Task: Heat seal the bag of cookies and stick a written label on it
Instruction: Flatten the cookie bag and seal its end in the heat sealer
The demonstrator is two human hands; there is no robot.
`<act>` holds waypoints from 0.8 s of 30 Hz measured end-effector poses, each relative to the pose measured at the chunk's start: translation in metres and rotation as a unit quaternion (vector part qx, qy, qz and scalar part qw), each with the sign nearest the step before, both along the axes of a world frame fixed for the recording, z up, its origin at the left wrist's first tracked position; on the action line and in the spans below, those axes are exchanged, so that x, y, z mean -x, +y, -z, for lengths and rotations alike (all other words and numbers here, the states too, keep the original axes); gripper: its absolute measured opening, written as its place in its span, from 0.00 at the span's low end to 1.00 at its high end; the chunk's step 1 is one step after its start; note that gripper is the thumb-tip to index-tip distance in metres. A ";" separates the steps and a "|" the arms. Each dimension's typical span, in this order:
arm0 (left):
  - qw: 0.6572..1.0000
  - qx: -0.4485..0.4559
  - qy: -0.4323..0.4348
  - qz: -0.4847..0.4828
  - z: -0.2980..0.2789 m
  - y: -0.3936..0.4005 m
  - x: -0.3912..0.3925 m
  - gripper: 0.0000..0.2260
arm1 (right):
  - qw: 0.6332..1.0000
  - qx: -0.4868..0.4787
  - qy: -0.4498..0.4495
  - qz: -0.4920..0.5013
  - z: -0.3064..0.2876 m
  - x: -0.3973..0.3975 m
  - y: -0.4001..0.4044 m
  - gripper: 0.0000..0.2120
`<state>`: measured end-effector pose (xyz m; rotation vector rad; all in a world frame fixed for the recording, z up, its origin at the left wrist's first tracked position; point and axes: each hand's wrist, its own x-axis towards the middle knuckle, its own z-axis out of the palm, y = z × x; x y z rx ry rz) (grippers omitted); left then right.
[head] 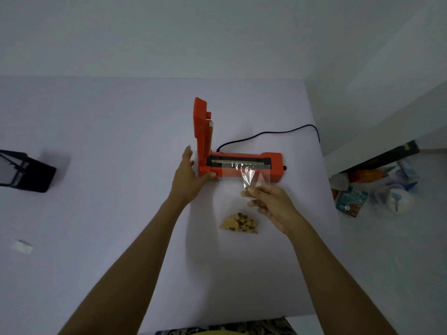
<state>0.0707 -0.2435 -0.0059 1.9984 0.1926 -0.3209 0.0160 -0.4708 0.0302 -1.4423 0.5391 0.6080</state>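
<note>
The clear plastic bag (pixel 244 189) lies near the middle of the frame on the white desk (pixel 96 213), its chocolate-chip cookies (pixel 239 222) gathered at the lower end and its open top laid across the sealing strip of the orange heat sealer (pixel 242 165) just above. The right hand (pixel 271 204) pinches the bag's crinkled upper part between thumb and fingers, below the sealer's front edge. The sealer's lid arm (pixel 202 131) stands upright at the machine's left end, and the left hand (pixel 188 180) rests against that end with fingers straight and the thumb touching the front of the base. A black power cord (pixel 266 134) curves from the back of the sealer toward the desk's right edge. At the far left sits a black device (pixel 26 171), partly cut off, and at lower left a small white paper piece (pixel 22 247). Right of the desk, packages and bags (pixel 377 192) lie on the floor.
</note>
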 end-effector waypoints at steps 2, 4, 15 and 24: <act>0.995 0.012 0.007 -0.099 0.003 -0.004 0.025 0.32 | 1.000 0.006 -0.014 -0.008 0.000 0.002 0.003 0.06; 0.990 0.026 0.002 -0.141 0.001 -0.009 0.056 0.23 | 1.000 0.010 -0.025 -0.013 -0.001 0.003 0.008 0.07; 0.987 0.119 0.102 0.034 -0.009 0.004 0.120 0.11 | 0.998 -0.020 -0.052 -0.037 -0.005 0.008 0.048 0.08; 0.986 0.125 0.109 -0.015 -0.007 0.094 0.135 0.07 | 0.998 -0.005 -0.040 -0.045 -0.001 0.007 0.136 0.08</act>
